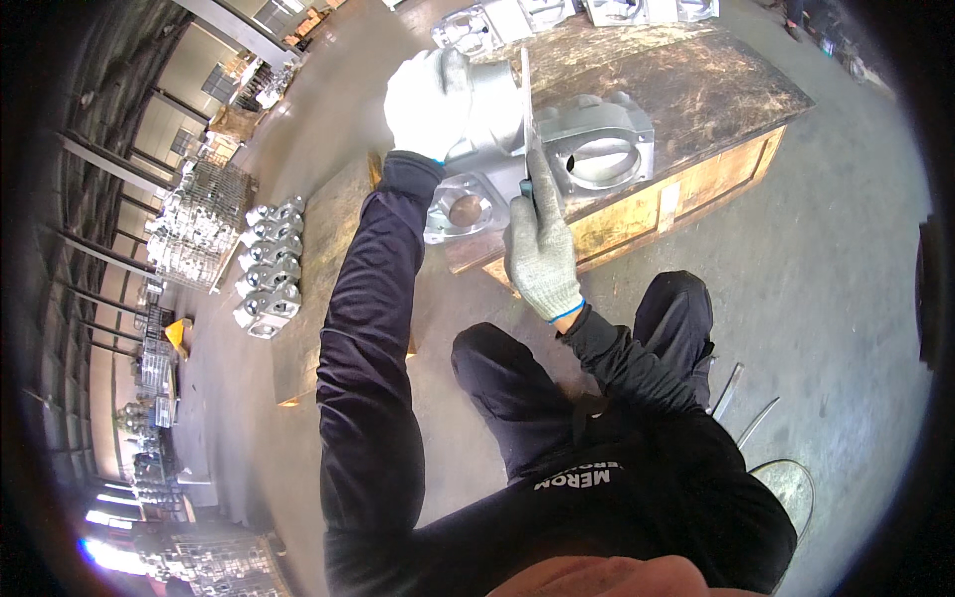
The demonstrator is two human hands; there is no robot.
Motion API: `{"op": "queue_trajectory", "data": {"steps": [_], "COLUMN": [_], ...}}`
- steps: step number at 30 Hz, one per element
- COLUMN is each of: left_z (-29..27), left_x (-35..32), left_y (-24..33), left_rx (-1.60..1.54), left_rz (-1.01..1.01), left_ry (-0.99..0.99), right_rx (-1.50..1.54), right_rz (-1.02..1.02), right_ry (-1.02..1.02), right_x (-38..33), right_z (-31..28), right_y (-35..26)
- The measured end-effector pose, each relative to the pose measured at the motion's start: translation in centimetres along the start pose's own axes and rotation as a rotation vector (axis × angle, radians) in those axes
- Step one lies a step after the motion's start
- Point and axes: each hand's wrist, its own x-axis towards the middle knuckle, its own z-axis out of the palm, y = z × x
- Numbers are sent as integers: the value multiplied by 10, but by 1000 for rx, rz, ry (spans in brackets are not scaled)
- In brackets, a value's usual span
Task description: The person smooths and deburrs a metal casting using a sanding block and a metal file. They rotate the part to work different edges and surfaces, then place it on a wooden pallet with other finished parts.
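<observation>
My left hand, in a pale glove washed out by glare, is closed on the upper left side of a silvery metal casting. In my gloved right hand is a file, gripped by its dark handle, with the index finger stretched along it. The narrow blade points away from me and lies against or very close to the casting's round end; contact cannot be made out. Right of the file is a housing part with a large oval opening. A squarish flange with a round hole sits at the lower left.
The castings rest on a worn wooden workbench. More castings stand along its far edge. A lower wooden bench is to the left, with stacked castings beyond it. A low round stool is at the lower right.
</observation>
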Motion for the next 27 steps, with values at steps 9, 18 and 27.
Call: {"op": "queue_trajectory", "data": {"steps": [9,18,27], "left_z": [-5,-30,-7], "left_x": [8,29,14], "left_y": [5,34,67], "left_rx": [-5,271,448], "left_rz": [26,383,363], "left_ry": [-47,-250,-383], "right_rx": [-111,34,237], "right_rz": [-55,161,223], "right_ry": [-10,-32,46], "right_x": [7,-9,-31], "right_z": [-5,-6,4], "right_y": [18,-8,19]}}
